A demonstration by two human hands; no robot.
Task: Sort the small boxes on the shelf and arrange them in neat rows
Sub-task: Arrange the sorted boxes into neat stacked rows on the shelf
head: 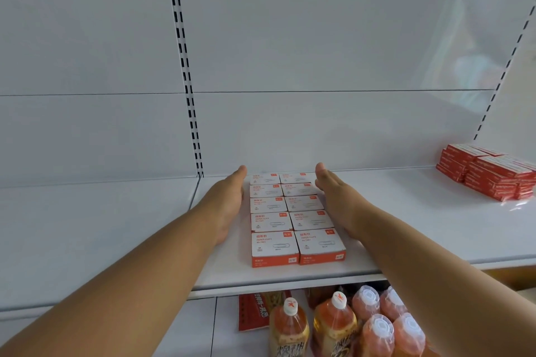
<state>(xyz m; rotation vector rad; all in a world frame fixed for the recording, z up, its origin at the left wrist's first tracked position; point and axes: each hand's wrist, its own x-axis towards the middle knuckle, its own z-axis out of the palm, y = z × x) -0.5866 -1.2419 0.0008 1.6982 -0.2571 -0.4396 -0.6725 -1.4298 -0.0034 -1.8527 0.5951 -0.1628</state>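
White-and-orange paper-clip boxes (293, 216) sat on the shelf (420, 211) in two rows side by side, five deep, running from close to the front edge back to the rear edge by the wall panel. The left hand (230, 197) lay flat along the outer side of the left row, fingers straight and together, gripping nothing. The right hand (333, 191) mirrored it against the right row, likewise flat and empty. Whether the palms actually touched the cardboard could not be told for certain, though they looked pressed close. The step in hand appeared to be squaring the block. Done well, both palms should press inward evenly and stay parallel, since the right row splayed slightly outward toward the front; a lopsided push would likely skew the light boxes. A stack of red boxes (490, 172) stood well apart toward the shelf's right rear corner, seemingly not yet sorted.
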